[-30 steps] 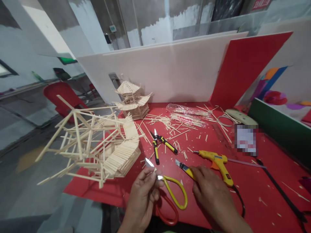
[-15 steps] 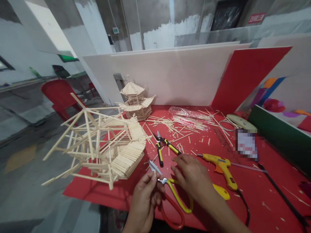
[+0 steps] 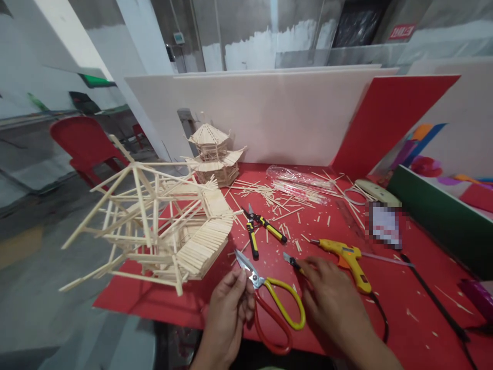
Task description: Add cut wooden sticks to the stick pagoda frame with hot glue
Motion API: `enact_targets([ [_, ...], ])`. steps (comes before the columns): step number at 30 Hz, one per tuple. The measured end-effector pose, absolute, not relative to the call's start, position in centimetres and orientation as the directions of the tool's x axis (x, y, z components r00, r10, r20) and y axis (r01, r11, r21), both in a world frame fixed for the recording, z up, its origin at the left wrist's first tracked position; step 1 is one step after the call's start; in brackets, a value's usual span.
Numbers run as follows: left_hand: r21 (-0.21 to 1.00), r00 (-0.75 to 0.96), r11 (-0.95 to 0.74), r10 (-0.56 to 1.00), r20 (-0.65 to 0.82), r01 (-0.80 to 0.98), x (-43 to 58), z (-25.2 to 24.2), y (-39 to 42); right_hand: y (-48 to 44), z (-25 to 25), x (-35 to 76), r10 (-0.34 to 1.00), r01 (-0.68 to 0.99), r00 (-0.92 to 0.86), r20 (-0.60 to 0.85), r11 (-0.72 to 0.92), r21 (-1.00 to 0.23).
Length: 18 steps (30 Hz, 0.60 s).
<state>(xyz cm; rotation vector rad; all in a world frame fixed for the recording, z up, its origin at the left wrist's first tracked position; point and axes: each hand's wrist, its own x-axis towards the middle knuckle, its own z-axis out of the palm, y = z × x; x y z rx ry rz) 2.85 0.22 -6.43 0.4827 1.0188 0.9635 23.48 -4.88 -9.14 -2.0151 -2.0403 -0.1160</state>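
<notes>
My left hand (image 3: pixel 230 308) is pinched closed beside the scissors (image 3: pixel 260 281); a small piece of wood may be between its fingertips, too small to tell. The scissors, with one red and one yellow handle, lie with blades slightly apart. My right hand (image 3: pixel 331 293) is closed around the yellow handle of a utility knife (image 3: pixel 291 261), whose blade points up and left. Black-and-yellow pruning shears (image 3: pixel 254 231) lie open beyond the scissors. To the left stands a large wooden stick frame (image 3: pixel 154 221) with a slatted roof strip.
A small stick pagoda (image 3: pixel 211 156) stands at the back left. Loose sticks (image 3: pixel 265 192) and a plastic bag of sticks (image 3: pixel 300 187) lie behind. At right are a yellow glue gun (image 3: pixel 350 257), its cord and a green board (image 3: pixel 442 221) on the red table (image 3: pixel 416 303).
My right hand has moved right, away from the shears, and now grips the knife. The left hand has barely moved. The whole view has shifted slightly.
</notes>
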Motion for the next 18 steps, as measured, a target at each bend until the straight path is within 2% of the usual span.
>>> enact_targets([
  [3, 0.717, 0.222, 0.553, 0.831, -0.51, -0.423, 3.6, -6.2, 0.0, -5.2, -10.1, 25.7, 0.979, 0.998, 0.034, 0.202, -0.023, -0.056],
  [7, 0.753, 0.241, 0.523, 0.852, -0.464, -0.4, 4.1, -5.9, -0.3, -5.3, -10.2, 26.5, 0.968, 0.996, 0.051, 0.245, -0.03, -0.087],
  [10, 0.798, 0.243, 0.47, 0.882, -0.404, -0.378, 4.2, -5.9, -0.7, -5.2, -9.1, 25.4, 0.934, 0.976, -0.048, 0.353, 0.118, -0.182],
  [12, 0.808, 0.245, 0.467, 0.883, -0.401, -0.359, 4.3, -5.9, -0.9, -5.0, -8.1, 24.1, 0.89, 0.944, -0.161, 0.427, 0.265, -0.195],
  [14, 0.808, 0.239, 0.478, 0.877, -0.417, -0.344, 4.5, -5.7, -1.1, -4.8, -7.3, 23.0, 0.836, 0.931, -0.245, 0.491, 0.344, -0.121],
  [16, 0.816, 0.227, 0.473, 0.88, -0.417, -0.332, 4.8, -5.5, -1.2, -4.5, -6.8, 22.3, 0.791, 0.935, -0.279, 0.545, 0.352, -0.033],
  [18, 0.83, 0.216, 0.456, 0.889, -0.404, -0.321, 4.9, -5.2, -1.3, -4.2, -6.7, 22.0, 0.78, 0.942, -0.28, 0.56, 0.336, 0.004],
])
